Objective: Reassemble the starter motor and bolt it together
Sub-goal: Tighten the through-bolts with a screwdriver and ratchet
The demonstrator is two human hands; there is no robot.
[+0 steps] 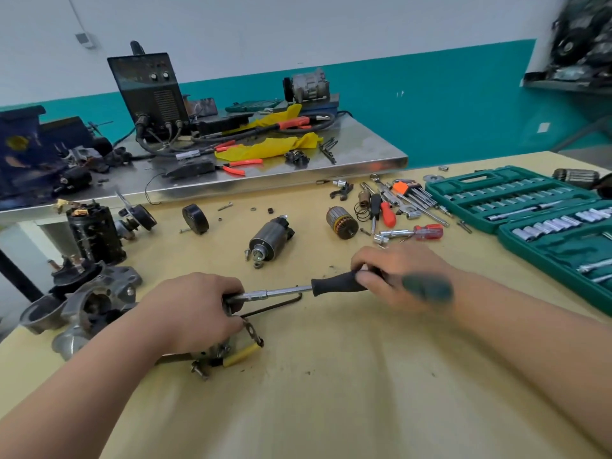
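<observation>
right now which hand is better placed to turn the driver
Right. The right hand grips the black handle of the driver, ready to twist. The left hand holds its socket end against the motor part, and looks better used steadying both.

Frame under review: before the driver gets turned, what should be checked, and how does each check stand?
1. Right hand grips the driver handle: ok.
2. Left hand holds the driver's socket end: ok.
3. Socket end seated on a bolt: cannot tell, hidden under that hand.
4. Yellow-sleeved part rests on the table: ok.
5. Hex key lies right under the shaft, may snag: not ok.
</observation>
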